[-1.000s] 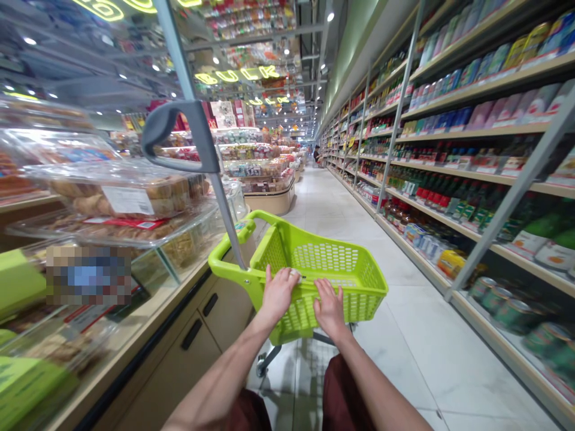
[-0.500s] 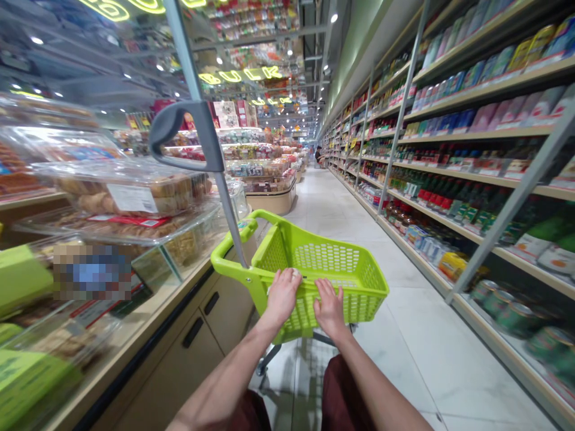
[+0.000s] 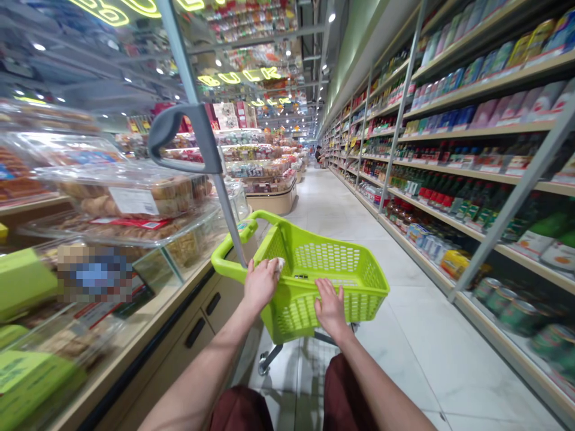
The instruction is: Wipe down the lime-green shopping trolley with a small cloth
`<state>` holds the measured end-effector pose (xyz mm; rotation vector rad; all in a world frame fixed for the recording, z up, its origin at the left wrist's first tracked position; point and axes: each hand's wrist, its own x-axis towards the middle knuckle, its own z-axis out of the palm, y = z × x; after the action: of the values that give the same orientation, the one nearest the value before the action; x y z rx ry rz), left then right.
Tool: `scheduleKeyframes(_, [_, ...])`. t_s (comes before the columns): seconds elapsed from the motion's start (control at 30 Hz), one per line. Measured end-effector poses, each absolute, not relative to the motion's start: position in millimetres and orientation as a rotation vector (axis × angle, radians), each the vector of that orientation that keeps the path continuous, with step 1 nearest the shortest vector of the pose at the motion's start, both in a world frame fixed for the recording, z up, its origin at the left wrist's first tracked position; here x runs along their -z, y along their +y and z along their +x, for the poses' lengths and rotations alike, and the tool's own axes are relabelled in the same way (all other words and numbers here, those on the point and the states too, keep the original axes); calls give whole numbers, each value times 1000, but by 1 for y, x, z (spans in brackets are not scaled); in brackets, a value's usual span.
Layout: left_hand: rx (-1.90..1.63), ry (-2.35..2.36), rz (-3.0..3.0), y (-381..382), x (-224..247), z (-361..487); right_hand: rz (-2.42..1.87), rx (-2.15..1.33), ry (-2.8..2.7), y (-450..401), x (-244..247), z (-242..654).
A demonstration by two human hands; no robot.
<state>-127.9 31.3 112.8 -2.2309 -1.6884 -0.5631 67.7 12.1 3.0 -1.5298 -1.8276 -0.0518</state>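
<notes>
A lime-green shopping cart [image 3: 335, 257] with a perforated plastic basket stands right in front of me. My left hand [image 3: 261, 284] is at the near rim, close to the base of the cart's grey pole [image 3: 230, 218]. Its fingers press a small white wipe [image 3: 281, 264] against the rim; most of the wipe is hidden under them. Farther right along the same rim, my right hand [image 3: 330, 304] is hooked over the edge, gripping the basket. A small dark mark shows on the inner side of the rim between the hands.
On the left runs a counter [image 3: 175, 299] stacked with clear boxes of baked goods [image 3: 130, 191]. A grey loop handle [image 3: 184, 137] sits on the pole. Tall shelves [image 3: 485, 129] of cans and bottles line the right. A person [image 3: 319, 157] crouches far down the aisle.
My left hand has slid left along the cart's rim with the wipe, toward the pole. The right hand keeps its hold, and the cart stays in place.
</notes>
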Motion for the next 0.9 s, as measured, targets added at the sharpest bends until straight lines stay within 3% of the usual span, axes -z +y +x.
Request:
scheduleKeyframes(0.3, [552, -1565, -2493, 30, -94, -101, -1521, 103, -1842, 12, -1, 72])
scheduleKeyframes(0.53, [1326, -1917, -2751, 37, -97, -90, -1503, 129, -1833, 13, 3, 71])
scheduleKeyframes(0.77, [719, -1664, -2439, 31, -98, -90, -1507, 85, -1855, 10, -5, 72])
scheduleKeyframes(0.9, [626, -1552, -2353, 39, -92, -107, -1508, 73, -1852, 8, -7, 71])
